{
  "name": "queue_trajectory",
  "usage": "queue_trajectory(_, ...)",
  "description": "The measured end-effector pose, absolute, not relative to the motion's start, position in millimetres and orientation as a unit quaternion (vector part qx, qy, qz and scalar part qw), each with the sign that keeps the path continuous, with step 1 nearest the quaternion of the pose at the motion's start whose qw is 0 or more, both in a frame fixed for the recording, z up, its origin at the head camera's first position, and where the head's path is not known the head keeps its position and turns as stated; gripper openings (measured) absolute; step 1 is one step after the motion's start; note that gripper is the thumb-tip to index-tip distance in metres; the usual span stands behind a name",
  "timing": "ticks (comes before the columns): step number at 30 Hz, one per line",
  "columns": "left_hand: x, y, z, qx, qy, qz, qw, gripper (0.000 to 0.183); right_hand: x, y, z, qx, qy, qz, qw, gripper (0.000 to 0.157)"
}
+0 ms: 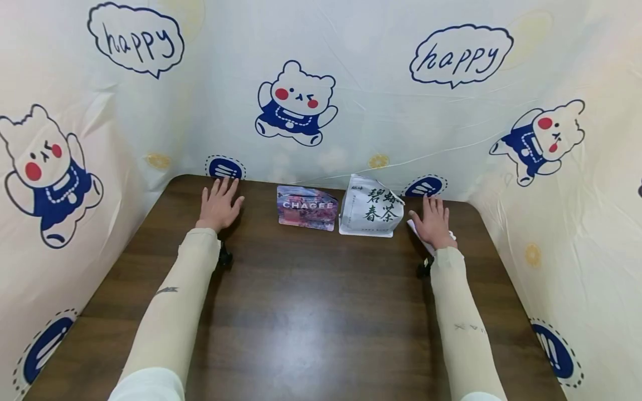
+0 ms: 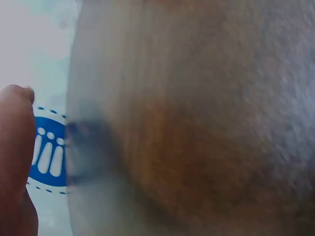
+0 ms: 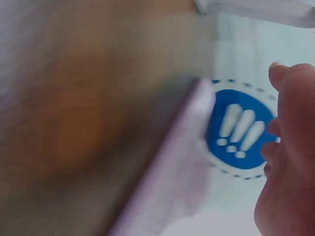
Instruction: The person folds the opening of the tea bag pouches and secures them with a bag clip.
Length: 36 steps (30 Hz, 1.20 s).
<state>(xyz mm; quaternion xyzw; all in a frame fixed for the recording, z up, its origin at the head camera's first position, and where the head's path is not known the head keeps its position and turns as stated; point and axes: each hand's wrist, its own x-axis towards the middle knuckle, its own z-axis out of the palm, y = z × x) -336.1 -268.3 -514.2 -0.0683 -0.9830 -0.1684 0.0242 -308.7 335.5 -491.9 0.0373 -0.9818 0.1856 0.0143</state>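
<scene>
Fingers spread and straight, my left hand [image 1: 218, 207] rests at the far left of the table. My right hand [image 1: 433, 224] lies with extended fingers at the far right, over a pale pinkish-white thing [image 1: 418, 233]. That thing shows a thin straight edge in the right wrist view; its kind is unclear, and the hand partly hides it in the head view. Between the hands stand two pouches. One is a purple-pink CHAGEE pouch [image 1: 307, 216]; right of it is a larger white tea pouch [image 1: 368, 221] with dark characters, nearer my right hand.
The brown wooden table [image 1: 321, 312] spreads out in front of me. A pale curtain [image 1: 361, 139] printed with cartoon bears hangs close behind its back edge and along both sides. Small dark devices sit at both wrists.
</scene>
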Motion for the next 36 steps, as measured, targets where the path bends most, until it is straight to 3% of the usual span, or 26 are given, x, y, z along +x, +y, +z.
queue_trajectory(2, -334.2, -268.1, -510.6, -0.077, -0.979, -0.185, 0.029, 0.065, -308.8, 331.8, -481.4, 0.048, -0.977, 0.203, 0.044, 0.075)
queue_trajectory(7, -327.3, -259.4, -493.1, -0.101, -0.956, -0.271, 0.044, 0.054, -305.2, 299.2, -437.8, 0.111, -0.929, 0.304, 0.18, 0.067)
queue_trajectory(11, -319.8, -237.0, -472.1, -0.129, -0.932, -0.333, 0.059, 0.047, -294.5, 246.7, -396.1, 0.212, -0.847, 0.384, 0.3, 0.048)
queue_trajectory(14, -315.2, -213.6, -455.0, -0.162, -0.92, -0.346, 0.083, 0.043, -288.1, 203.6, -373.8, 0.307, -0.794, 0.397, 0.343, 0.033)
queue_trajectory(18, -310.2, -180.7, -438.7, -0.209, -0.913, -0.335, 0.102, 0.04, -285.1, 154.1, -370.7, 0.368, -0.807, 0.372, 0.273, 0.027)
queue_trajectory(25, -309.9, -137.5, -434.1, -0.264, -0.917, -0.273, 0.122, 0.038, -302.7, 101.6, -411.7, 0.316, -0.914, 0.239, 0.089, 0.037)
queue_trajectory(36, -313.6, -134.2, -447.1, -0.268, -0.908, -0.301, 0.118, 0.026, -311.6, 88.5, -432.6, 0.298, -0.918, 0.248, 0.083, 0.024)
